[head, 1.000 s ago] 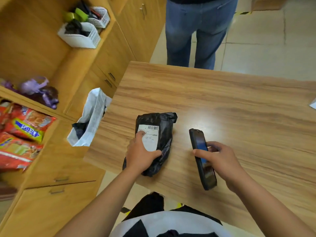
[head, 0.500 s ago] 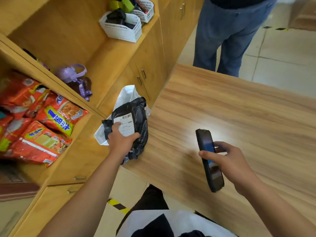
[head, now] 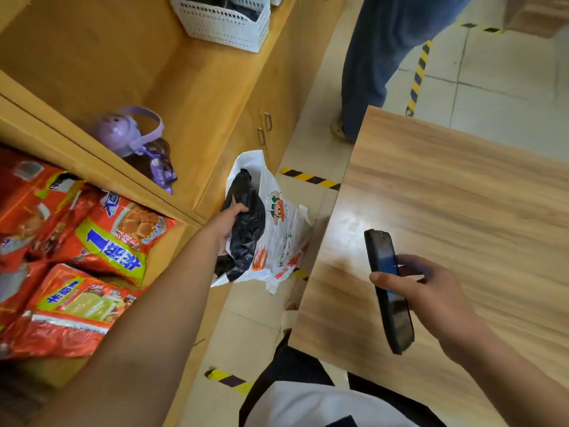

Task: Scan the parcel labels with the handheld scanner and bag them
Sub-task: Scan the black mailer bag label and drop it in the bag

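Note:
My left hand (head: 226, 221) grips a black plastic-wrapped parcel (head: 246, 229) and holds it in the mouth of a white printed plastic bag (head: 278, 238) that hangs between the cabinet and the table's left edge. The parcel's label is turned out of sight. My right hand (head: 431, 291) holds the dark handheld scanner (head: 389, 291) over the near left part of the wooden table (head: 462, 192), its screen facing up.
A wooden cabinet (head: 191, 97) stands on the left, with orange snack packs (head: 92, 251), a purple bottle (head: 123, 134) and a white basket (head: 224, 23) on its shelves. A person in jeans (head: 375, 63) stands beyond the table. Striped floor tape (head: 311, 177) runs below.
My left hand lifted the parcel off the table, carried it left and lowered it into the white bag. The label has turned out of sight. My right hand keeps the scanner over the table.

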